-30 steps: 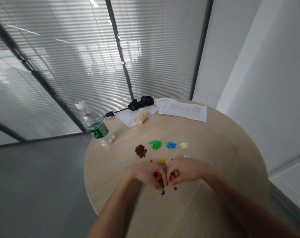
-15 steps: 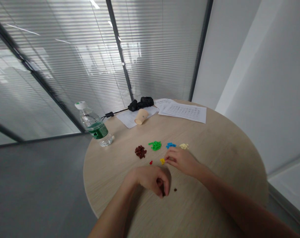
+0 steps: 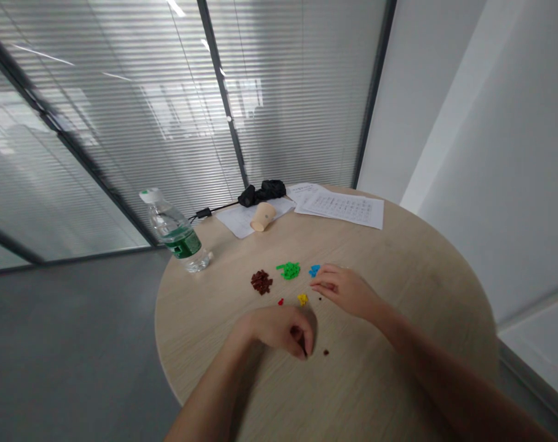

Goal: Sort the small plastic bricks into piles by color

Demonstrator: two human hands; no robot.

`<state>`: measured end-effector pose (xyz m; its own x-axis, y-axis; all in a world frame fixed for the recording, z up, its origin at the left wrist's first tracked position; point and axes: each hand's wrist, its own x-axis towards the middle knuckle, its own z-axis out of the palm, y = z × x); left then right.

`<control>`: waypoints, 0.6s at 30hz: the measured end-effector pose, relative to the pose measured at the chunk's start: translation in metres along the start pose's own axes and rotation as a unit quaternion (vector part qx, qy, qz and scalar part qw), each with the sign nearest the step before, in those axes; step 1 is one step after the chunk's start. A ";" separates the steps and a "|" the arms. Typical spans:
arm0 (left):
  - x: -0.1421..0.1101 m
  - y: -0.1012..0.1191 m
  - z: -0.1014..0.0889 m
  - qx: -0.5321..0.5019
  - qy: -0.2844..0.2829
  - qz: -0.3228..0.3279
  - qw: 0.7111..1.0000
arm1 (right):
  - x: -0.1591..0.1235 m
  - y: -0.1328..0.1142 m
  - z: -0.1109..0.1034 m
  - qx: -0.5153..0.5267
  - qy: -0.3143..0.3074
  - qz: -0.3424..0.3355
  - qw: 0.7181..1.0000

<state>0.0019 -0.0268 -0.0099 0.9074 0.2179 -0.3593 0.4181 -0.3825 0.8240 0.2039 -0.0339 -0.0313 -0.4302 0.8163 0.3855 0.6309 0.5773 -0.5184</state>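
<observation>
My left hand (image 3: 281, 331) rests over the near part of the table, thumb and fingers pinched together. A small dark bit shows at its fingertips, too small to name for certain. My right hand (image 3: 345, 291) is beside the blue toy bricks (image 3: 314, 271) and covers some of them; its fingertips are closed, and what they hold, if anything, is hidden. Close by lie yellow bricks (image 3: 302, 299), red bricks (image 3: 281, 301), a green pile (image 3: 289, 271) and a brown pile (image 3: 261, 282). One dark brown piece (image 3: 326, 352) lies right of my left hand, and a tiny dark piece (image 3: 320, 299) under my right.
A water bottle (image 3: 182, 242) stands at the table's left edge. Toward the back are a tipped paper cup (image 3: 263, 217), printed sheets (image 3: 347, 207) and a black folded item (image 3: 263, 192) with a cord. The round wooden table (image 3: 421, 264) has its far edge near blinds.
My right hand has moved away from the yellow bricks, up and right toward the blue ones, now covering the cream pile. The tiny dark piece has come into view. My left hand shifted slightly.
</observation>
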 end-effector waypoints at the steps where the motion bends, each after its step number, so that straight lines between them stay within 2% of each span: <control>1: 0.000 0.000 0.000 0.002 0.005 -0.006 1.000 | 0.000 0.000 -0.004 0.007 -0.007 0.012 1.000; 3: -0.001 0.001 -0.001 0.008 0.023 -0.017 1.000 | -0.002 -0.001 -0.011 0.034 -0.056 0.031 0.997; 5: -0.002 0.001 -0.003 0.016 0.043 -0.027 0.999 | -0.005 -0.003 -0.013 0.083 -0.153 0.046 0.984; 8: -0.003 0.001 -0.006 0.029 0.064 -0.041 0.997 | -0.010 -0.007 -0.010 0.155 -0.312 0.057 0.936; 10: -0.004 0.000 -0.007 0.036 0.072 -0.047 0.996 | -0.013 -0.010 -0.007 0.180 -0.368 0.056 0.911; 12: -0.003 -0.001 -0.006 0.044 0.078 -0.046 0.995 | -0.013 -0.014 -0.005 0.179 -0.390 0.050 0.902; 15: -0.004 -0.002 -0.006 0.051 0.103 -0.047 0.992 | -0.011 -0.020 -0.003 0.149 -0.389 0.033 0.909; 18: -0.012 -0.003 -0.012 0.021 0.165 -0.046 0.985 | -0.009 -0.021 -0.001 0.136 -0.383 0.023 0.913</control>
<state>-0.0105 -0.0173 -0.0025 0.8054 0.5306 -0.2644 0.5056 -0.3820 0.7736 0.1956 -0.0537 -0.0232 -0.7987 0.5542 -0.2344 0.5203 0.4403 -0.7317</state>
